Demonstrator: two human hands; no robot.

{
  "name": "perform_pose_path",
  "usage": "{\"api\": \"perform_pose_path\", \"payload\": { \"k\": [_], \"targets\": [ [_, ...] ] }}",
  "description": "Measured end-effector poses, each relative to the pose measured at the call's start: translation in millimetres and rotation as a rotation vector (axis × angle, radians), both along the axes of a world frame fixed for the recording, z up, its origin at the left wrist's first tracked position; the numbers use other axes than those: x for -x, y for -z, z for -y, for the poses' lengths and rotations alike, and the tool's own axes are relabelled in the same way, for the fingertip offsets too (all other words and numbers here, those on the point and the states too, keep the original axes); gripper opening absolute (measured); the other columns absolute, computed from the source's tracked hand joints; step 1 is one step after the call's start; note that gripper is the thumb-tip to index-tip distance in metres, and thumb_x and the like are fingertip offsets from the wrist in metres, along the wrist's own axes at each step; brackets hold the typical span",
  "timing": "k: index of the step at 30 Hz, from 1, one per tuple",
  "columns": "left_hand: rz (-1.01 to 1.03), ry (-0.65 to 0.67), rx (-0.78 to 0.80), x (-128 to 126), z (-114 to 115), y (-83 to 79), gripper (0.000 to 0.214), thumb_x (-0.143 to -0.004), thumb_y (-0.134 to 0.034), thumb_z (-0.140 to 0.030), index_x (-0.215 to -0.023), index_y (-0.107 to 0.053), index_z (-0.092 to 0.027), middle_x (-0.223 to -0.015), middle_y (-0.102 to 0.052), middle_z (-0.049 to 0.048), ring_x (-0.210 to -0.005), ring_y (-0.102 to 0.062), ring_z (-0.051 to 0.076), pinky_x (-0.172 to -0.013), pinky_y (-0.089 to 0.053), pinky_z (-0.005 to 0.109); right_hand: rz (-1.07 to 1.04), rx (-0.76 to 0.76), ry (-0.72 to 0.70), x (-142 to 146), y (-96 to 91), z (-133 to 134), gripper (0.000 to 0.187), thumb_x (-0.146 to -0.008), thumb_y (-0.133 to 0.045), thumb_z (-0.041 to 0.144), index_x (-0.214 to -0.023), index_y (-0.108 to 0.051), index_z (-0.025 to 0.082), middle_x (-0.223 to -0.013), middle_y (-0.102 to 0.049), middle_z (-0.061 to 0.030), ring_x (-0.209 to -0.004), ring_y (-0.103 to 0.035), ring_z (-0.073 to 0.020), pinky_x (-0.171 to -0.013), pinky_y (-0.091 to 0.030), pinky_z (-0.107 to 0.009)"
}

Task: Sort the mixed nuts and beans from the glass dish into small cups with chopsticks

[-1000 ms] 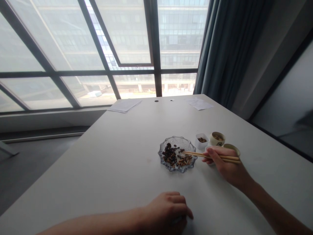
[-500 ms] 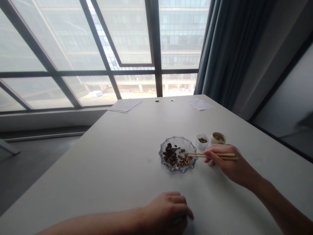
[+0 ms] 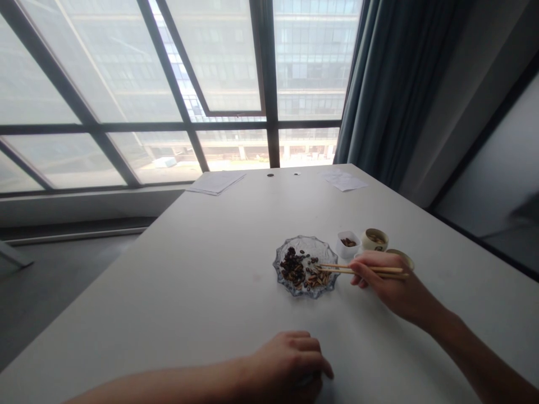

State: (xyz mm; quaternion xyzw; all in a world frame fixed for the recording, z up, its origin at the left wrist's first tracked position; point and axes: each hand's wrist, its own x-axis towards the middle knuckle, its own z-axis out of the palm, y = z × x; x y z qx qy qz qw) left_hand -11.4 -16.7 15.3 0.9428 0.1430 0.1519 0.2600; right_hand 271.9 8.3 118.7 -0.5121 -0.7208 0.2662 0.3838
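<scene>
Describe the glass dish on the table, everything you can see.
This clear, faintly bluish glass dish is shallow, with a scalloped rim. It sits flat on the white table, holding dark pieces, small beans and tan husks. Over its right side reach wooden chopsticks held in the right hand; whether they touch it is unclear.

Pale daylight comes through a large dark-framed window (image 3: 101, 84) overlooking a glass-fronted building (image 3: 311, 62), with a blue-grey curtain (image 3: 391, 73) hanging at its right beside a grey wall (image 3: 438, 112), above a white table (image 3: 168, 292) and grey floor (image 3: 59, 280).
</scene>
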Motion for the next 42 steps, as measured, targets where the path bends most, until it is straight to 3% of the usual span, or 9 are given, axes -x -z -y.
{"api": "perform_pose_path", "payload": {
  "k": [10,18,23,26,33,38,42],
  "targets": [
    [-0.004,0.005,0.002,0,1,0.3,0.026,-0.092,-0.06,-0.012,-0.114,-0.067,-0.024,-0.093,-0.074,0.0053,-0.085,-0.073,0.021,-0.086,-0.06,0.027,-0.12,-0.013,0.05,-1,7.8,2,0.044,-0.105,-0.065,0.053,-0.082,-0.082,0.02,-0.081,-0.081,-0.0072,-0.072,-0.078,-0.0211,-0.066,-0.063,-0.031],
    [0.0,0.005,0.014,1,0,1.4,0.029,-0.089,-0.065,-0.008,-0.115,-0.069,-0.022,-0.094,-0.074,0.0046,-0.087,-0.073,0.02,-0.088,-0.059,0.025,-0.129,-0.132,0.156,-19,-9.5,10,0.035,-0.103,-0.068,0.053,-0.089,-0.085,0.026,-0.086,-0.083,-0.005,-0.075,-0.08,-0.0236,-0.069,-0.065,-0.035],
    [-0.006,0.015,0.017,1,0,0.4,0.027,-0.092,-0.066,-0.009,-0.115,-0.07,-0.022,-0.095,-0.074,0.0047,-0.088,-0.073,0.02,-0.088,-0.059,0.025,-0.023,-0.296,0.356,-33,-23.8,8,0.037,-0.103,-0.068,0.055,-0.084,-0.083,0.027,-0.084,-0.083,-0.0044,-0.074,-0.08,-0.0229,-0.07,-0.063,-0.034],
    [-0.003,0.003,0.003,1,0,0.4,0.027,-0.091,-0.065,-0.009,-0.115,-0.069,-0.022,-0.094,-0.074,0.0043,-0.086,-0.072,0.02,-0.086,-0.059,0.025,-0.073,-0.218,0.41,-46,-21.0,-1,0.04,-0.099,-0.07,0.06,-0.086,-0.083,0.025,-0.081,-0.084,-0.0054,-0.072,-0.081,-0.0243,-0.066,-0.065,-0.034],
    [0.006,0.017,0.022,1,-1,1.8,0.028,-0.09,-0.065,-0.01,-0.114,-0.07,-0.022,-0.094,-0.074,0.004,-0.085,-0.072,0.02,-0.085,-0.059,0.024,-0.224,-0.06,0.339,-38,-13.6,0,0.044,-0.094,-0.075,0.065,-0.093,-0.084,0.022,-0.082,-0.084,-0.0066,-0.073,-0.083,-0.0248,-0.068,-0.068,-0.032],
    [-0.005,0.028,0.024,1,-3,1.2,0.026,-0.092,-0.065,-0.011,-0.114,-0.069,-0.023,-0.094,-0.074,0.0043,-0.086,-0.072,0.02,-0.085,-0.059,0.025,-0.062,0.123,0.124,-11,-17.3,7,0.046,-0.098,-0.069,0.063,-0.083,-0.082,0.022,-0.073,-0.082,-0.0049,-0.067,-0.079,-0.0201,-0.062,-0.062,-0.027],
    [-0.016,0.015,0.03,1,-1,-1.8,0.027,-0.091,-0.067,-0.009,-0.115,-0.069,-0.023,-0.096,-0.074,0.0041,-0.088,-0.073,0.02,-0.086,-0.059,0.025,-0.021,0.143,0.078,4,-12.2,3,0.047,-0.1,-0.066,0.063,-0.081,-0.08,0.022,-0.074,-0.082,-0.0048,-0.069,-0.078,-0.0197,-0.064,-0.061,-0.026]
  ]
}}
